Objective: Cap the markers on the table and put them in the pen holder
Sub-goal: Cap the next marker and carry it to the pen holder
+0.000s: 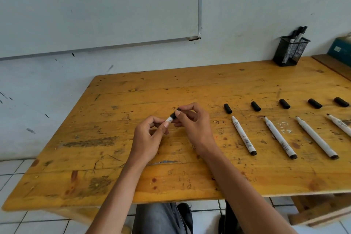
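Above the table's middle I hold one white marker point(169, 119). My left hand point(149, 138) grips its barrel and my right hand point(191, 123) pinches the black cap point(175, 114) on its tip end. To the right, several uncapped white markers lie in a row on the wooden table point(133, 176), the nearest one point(244, 136) beside my right wrist. Several black caps lie in a row above them, the nearest point(228, 108) just right of my right hand. A black mesh pen holder point(290, 51) stands at the far right back with markers in it.
A whiteboard point(95, 15) hangs on the wall behind the table. A teal box point(340, 49) sits on a raised wooden piece at the far right edge. White floor tiles and my legs show below the table's front edge.
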